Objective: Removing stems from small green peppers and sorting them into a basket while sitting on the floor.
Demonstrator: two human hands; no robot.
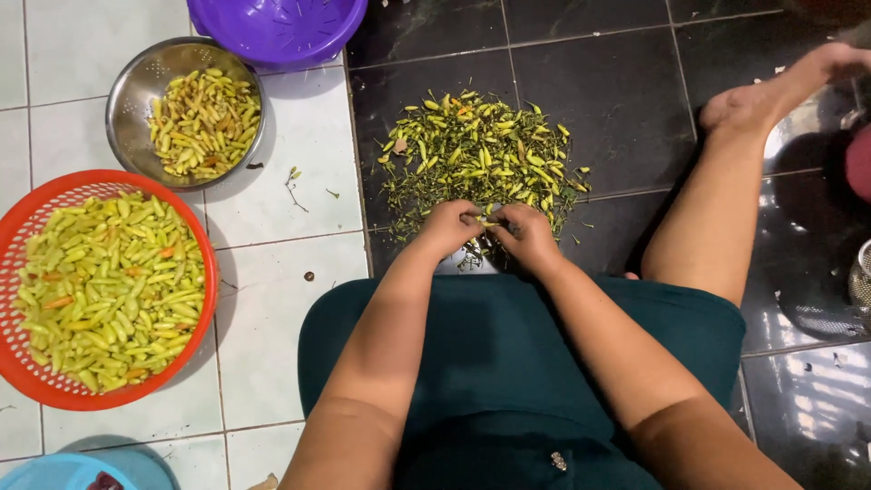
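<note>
Seated low, both forearms stretched forward from the near edge and converging toward the middle. Left hand [449,227] and right hand [526,234] side by side, almost touching, knuckles up, fingers curled down and pinched together. Right leg bent outward to the right, bare foot [771,91] resting far right.

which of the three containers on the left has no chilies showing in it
The purple colander at the top edge: its inside shows bare. The steel bowl below it and the red basket both hold yellow-green chilies.
</note>
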